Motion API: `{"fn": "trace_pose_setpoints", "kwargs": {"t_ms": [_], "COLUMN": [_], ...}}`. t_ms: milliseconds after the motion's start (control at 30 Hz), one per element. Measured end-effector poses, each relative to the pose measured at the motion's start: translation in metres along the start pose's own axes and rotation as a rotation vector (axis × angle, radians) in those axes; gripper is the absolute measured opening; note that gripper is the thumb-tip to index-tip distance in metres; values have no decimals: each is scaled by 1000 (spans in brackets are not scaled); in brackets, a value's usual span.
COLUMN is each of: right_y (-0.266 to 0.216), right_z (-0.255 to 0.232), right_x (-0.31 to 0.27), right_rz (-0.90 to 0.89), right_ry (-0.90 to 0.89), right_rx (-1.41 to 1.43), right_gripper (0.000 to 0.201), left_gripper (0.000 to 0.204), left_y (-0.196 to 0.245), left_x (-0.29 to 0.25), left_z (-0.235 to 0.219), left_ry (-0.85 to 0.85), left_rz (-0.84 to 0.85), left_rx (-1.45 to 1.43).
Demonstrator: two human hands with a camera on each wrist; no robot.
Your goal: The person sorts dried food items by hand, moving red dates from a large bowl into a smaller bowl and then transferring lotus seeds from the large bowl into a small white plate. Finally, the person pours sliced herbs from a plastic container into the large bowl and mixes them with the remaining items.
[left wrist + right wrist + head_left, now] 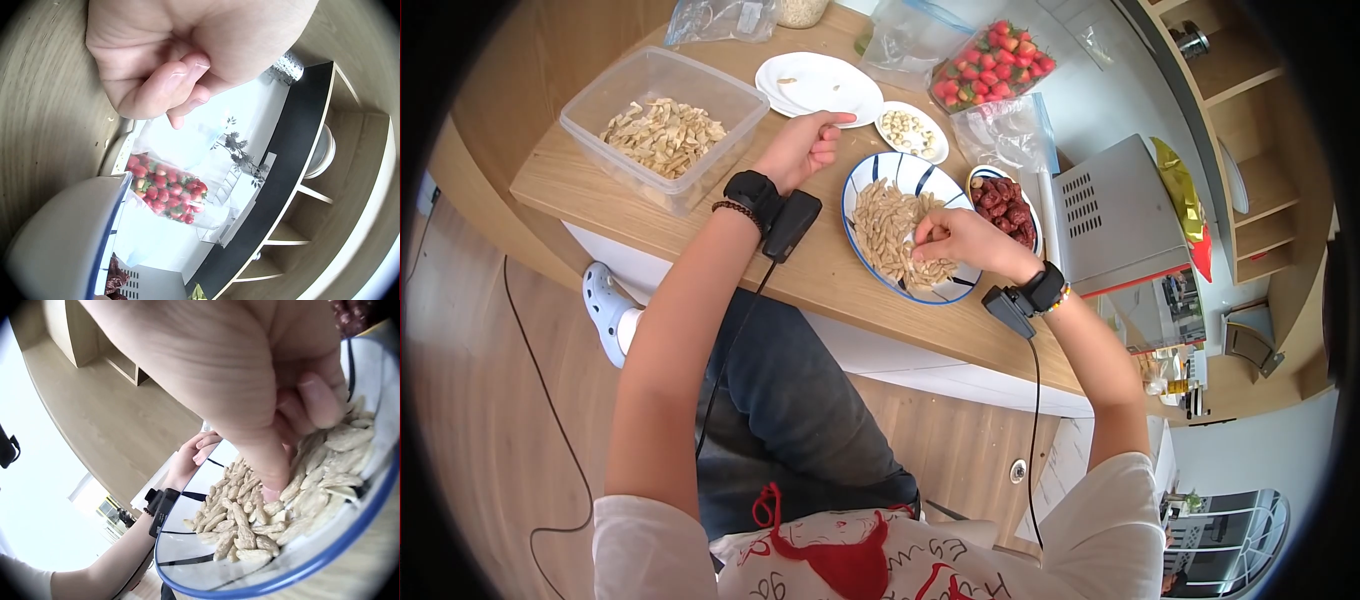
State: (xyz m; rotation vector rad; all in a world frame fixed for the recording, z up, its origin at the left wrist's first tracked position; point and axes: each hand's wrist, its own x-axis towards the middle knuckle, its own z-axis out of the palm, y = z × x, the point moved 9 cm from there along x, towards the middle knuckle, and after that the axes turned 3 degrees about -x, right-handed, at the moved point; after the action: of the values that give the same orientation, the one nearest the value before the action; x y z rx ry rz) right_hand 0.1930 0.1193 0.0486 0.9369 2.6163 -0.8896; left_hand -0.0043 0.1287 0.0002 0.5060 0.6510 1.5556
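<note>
My right hand (pixel 965 240) is down in a white bowl with a blue rim (pixel 852 240), its fingers curled and pinching at the pale dried roots (pixel 885 225). In the right wrist view the thumb tip presses into the root pile (pixel 234 515), and the index fingertip is hidden. My left hand (pixel 805 150) hovers over the table between a clear plastic tub (pixel 745 110) and the bowl. Its fingers are loosely curled, with nothing visible in them in the left wrist view. Pale dried slices (pixel 665 135) fill part of the tub.
Behind the left hand lie a white plate (pixel 830 90) with a few bits and a small dish of pale seeds (pixel 908 132). Dried red dates (pixel 1005 210) stand beside the bowl. Strawberries (pixel 995 65), plastic bags (pixel 915 40) and a grey appliance (pixel 1115 210) line the back and right.
</note>
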Motion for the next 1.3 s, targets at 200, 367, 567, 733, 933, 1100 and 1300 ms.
{"fn": "trace_pose_setpoints", "kwargs": {"t_ms": [200, 367, 567, 733, 933, 1100, 1300], "right_y": [0, -3, -3, -8, -1, 7, -4], "right_z": [-3, 2, 7, 3, -2, 6, -3], "right_x": [2, 3, 1, -5, -16, -18, -11], "right_rz": [4, 4, -12, -2, -2, 125, 21], "right_ry": [21, -22, -6, -4, -145, -77, 189], "right_rx": [-29, -61, -67, -6, 1432, 932, 35], "right_gripper": [20, 18, 18, 18, 15, 16, 21], "left_gripper": [22, 21, 21, 22, 20, 18, 17], "left_y": [1, 0, 1, 0, 1, 1, 2], "left_x": [-1, -2, -3, -2, -3, -3, -5], "left_z": [2, 3, 2, 2, 1, 3, 4], "left_ry": [-2, 19, 3, -12, 7, -6, -1], "left_rz": [4, -7, 8, -4, 8, -4, 0], "left_rx": [-4, -17, -15, -13, -27, -23, -37]}}
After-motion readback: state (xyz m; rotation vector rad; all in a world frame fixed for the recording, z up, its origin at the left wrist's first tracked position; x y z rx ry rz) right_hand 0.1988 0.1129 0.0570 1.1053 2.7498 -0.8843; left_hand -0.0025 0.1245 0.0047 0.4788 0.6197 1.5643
